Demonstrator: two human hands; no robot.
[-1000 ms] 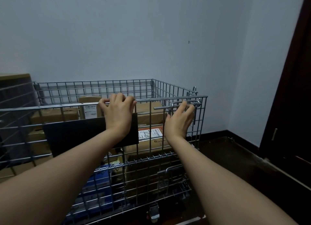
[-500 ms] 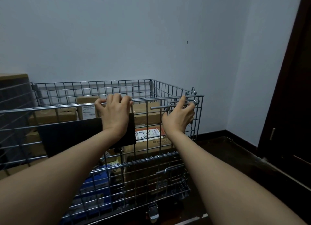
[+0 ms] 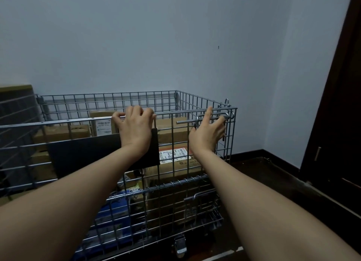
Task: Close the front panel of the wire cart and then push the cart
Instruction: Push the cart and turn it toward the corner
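Note:
A silver wire cart stands in front of me, filled with cardboard boxes. Its front panel stands upright against the cart's near side, with a black plate hanging on it. My left hand curls over the panel's top rail near the middle. My right hand rests on the sliding latch rod at the panel's upper right corner, index finger raised along the rod's loop.
A pale wall lies close behind the cart and another to the right. A dark wooden door stands at the right. Dark floor stretches to the right of the cart. A caster wheel shows under the cart's front.
Both hands stay on the panel's top. The right hand's fingers have shifted along the latch rod, and the view has drifted slightly.

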